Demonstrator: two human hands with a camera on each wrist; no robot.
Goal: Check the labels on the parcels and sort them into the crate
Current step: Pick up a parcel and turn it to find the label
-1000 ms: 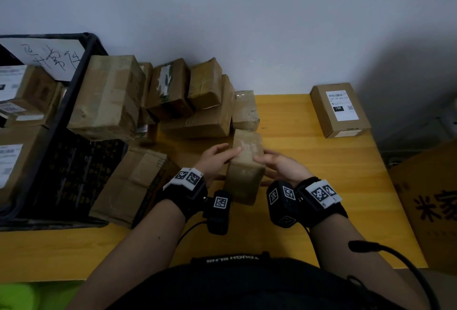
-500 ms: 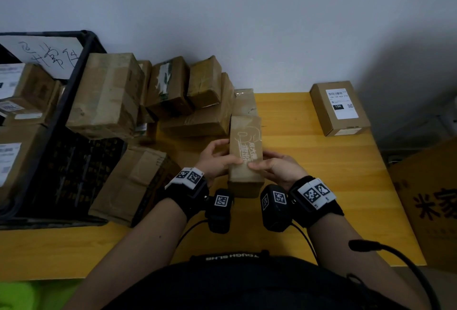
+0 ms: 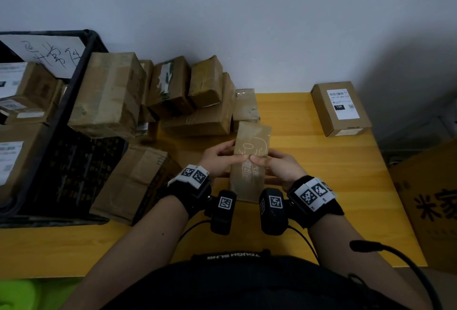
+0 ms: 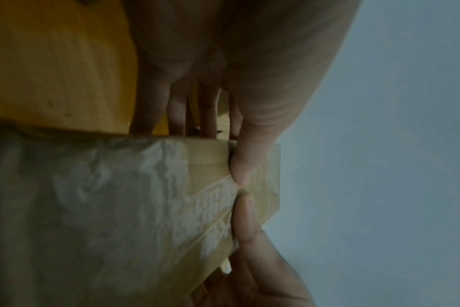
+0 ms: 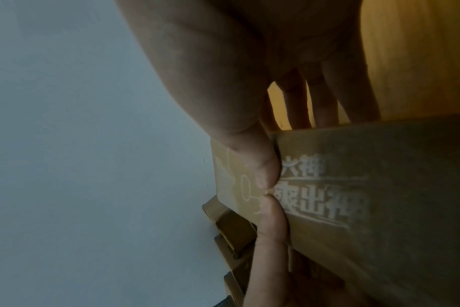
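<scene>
Right, head view: both hands hold the parcel (image 3: 249, 161) above the table (image 3: 321, 173), left hand (image 3: 220, 161) and right hand (image 3: 279, 168) on its sides, thumbs meeting on the top face. Crate (image 3: 81, 67) sits far left. Only printed artwork faces me, no shipping label, so flip it before sorting.

Left wrist view: thumb on top, fingers (image 4: 150, 108) under. Holding, not squeezing.

Right wrist view: same clamp; keep the thumb off the print while turning.
</scene>
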